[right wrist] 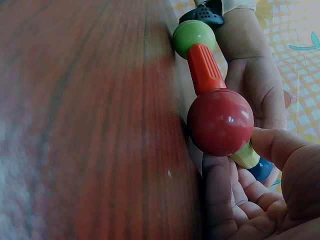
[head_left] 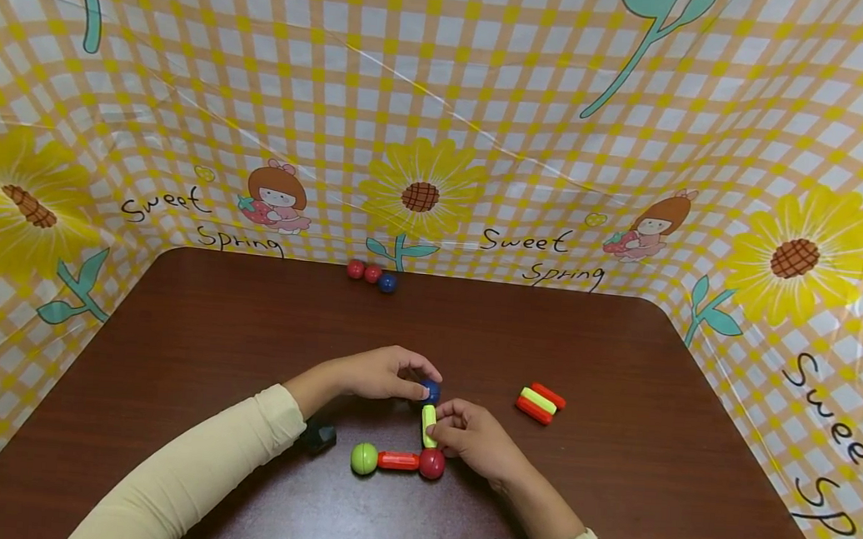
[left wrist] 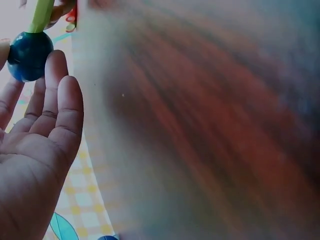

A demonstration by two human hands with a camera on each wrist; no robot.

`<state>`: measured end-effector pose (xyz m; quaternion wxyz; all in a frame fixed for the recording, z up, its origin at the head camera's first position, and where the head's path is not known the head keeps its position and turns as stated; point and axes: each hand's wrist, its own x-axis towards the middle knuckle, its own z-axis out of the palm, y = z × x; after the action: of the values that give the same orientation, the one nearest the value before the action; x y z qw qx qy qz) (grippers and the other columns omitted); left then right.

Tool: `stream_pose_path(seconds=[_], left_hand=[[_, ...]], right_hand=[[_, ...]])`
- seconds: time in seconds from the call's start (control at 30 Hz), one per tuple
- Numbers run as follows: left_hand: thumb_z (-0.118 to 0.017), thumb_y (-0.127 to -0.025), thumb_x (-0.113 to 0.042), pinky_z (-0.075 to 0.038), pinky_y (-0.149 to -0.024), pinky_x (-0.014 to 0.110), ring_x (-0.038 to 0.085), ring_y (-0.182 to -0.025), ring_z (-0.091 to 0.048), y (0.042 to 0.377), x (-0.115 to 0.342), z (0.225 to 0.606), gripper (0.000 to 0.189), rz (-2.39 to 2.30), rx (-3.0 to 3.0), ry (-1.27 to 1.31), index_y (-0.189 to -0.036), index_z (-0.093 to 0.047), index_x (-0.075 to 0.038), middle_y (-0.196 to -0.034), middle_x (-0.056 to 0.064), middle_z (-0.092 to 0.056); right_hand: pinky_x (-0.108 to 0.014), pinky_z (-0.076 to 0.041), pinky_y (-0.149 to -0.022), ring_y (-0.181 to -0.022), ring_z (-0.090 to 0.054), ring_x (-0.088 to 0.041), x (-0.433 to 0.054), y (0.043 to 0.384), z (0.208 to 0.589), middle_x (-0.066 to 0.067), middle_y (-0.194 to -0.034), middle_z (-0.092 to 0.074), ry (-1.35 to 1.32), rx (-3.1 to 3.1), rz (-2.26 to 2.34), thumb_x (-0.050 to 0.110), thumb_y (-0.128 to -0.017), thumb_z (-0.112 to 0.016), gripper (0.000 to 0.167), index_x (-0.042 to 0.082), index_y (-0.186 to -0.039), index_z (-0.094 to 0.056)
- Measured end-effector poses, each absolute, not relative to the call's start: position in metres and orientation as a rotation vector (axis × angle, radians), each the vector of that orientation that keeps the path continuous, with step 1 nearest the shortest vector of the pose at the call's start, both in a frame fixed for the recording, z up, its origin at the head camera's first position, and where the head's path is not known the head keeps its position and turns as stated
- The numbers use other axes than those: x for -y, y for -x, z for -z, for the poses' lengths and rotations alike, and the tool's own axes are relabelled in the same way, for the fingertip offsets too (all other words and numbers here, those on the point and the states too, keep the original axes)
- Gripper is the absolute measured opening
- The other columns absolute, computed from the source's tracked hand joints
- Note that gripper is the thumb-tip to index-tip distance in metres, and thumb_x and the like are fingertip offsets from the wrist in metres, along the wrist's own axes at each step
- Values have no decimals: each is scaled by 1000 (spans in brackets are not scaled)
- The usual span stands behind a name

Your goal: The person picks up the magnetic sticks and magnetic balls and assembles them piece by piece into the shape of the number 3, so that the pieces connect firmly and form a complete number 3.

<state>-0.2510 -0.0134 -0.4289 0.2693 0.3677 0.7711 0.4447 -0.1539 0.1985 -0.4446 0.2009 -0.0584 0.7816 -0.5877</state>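
Observation:
My left hand (head_left: 382, 373) pinches a blue ball (head_left: 431, 391) between thumb and fingers; the left wrist view shows that ball (left wrist: 30, 56) against one end of a yellow-green rod (left wrist: 41, 15). Lower on the same rod (head_left: 429, 426), my right hand (head_left: 478, 441) grips it with thumb and fingertips. The rod's near end meets a dark red ball (head_left: 431, 463). From there a red rod (head_left: 398, 461) runs left to a lime green ball (head_left: 364, 458), making an L shape. In the right wrist view the dark red ball (right wrist: 220, 122) partly hides the yellow-green rod (right wrist: 245, 156).
Two red balls (head_left: 364, 271) and another blue ball (head_left: 388, 283) lie at the table's back edge. Right of my hands, two red rods (head_left: 534, 410) and a yellow-green rod (head_left: 538, 401) lie side by side. A patterned cloth (head_left: 429, 94) rises around the brown table (head_left: 248, 315).

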Motion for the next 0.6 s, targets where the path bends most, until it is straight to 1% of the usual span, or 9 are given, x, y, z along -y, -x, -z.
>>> stream_pose_path(seconds=[0.1, 0.2, 0.27, 0.33, 0.43, 0.6], left_hand=[[-63, -98, -18, -48, -87, 28, 12, -108, -57, 251, 15, 429, 27, -1188, -2109, -996, -124, -66, -9, -119, -1, -65], [-62, -99, -19, -48, -91, 32, 13, -108, -57, 251, 19, 429, 25, -1162, -2170, -994, -122, -66, -11, -117, -2, -66], [-61, -99, -21, -45, -96, 33, 12, -112, -57, 250, 23, 429, 25, -1128, -2224, -989, -122, -67, -12, -117, -3, -66], [-63, -99, -22, -45, -97, 34, 12, -113, -58, 247, 28, 429, 25, -1095, -2273, -981, -121, -67, -13, -117, -4, -66], [-64, -98, -24, -47, -94, 34, 11, -107, -59, 237, 37, 425, 24, -1041, -2322, -973, -119, -68, -13, -113, -5, -67], [-67, -96, -24, -49, -82, 30, 8, -91, -59, 216, 54, 422, 20, -999, -2294, -1015, -111, -69, -11, -98, -8, -65]], right_hand=[[-32, -56, -71, -79, -62, -15, -198, 153, 444, -6, -88, -65, 169, -2183, 1643, 13, -94, -67, 31, -8, -114, -57], [-34, -56, -71, -78, -61, -15, -198, 152, 443, -6, -88, -64, 171, -2183, 1646, 13, -93, -67, 31, -8, -114, -57], [-34, -56, -71, -78, -61, -15, -198, 152, 443, -6, -88, -64, 172, -2184, 1645, 12, -94, -67, 31, -8, -114, -57], [-34, -56, -70, -78, -61, -15, -198, 152, 443, -6, -88, -64, 171, -2186, 1645, 12, -94, -67, 30, -8, -114, -57], [-33, -55, -70, -77, -61, -15, -198, 153, 445, -6, -88, -64, 174, -2192, 1645, 11, -94, -67, 29, -8, -113, -57], [-33, -55, -69, -75, -61, -14, -198, 153, 446, -4, -86, -64, 170, -2194, 1657, 10, -93, -67, 28, -8, -112, -57]])
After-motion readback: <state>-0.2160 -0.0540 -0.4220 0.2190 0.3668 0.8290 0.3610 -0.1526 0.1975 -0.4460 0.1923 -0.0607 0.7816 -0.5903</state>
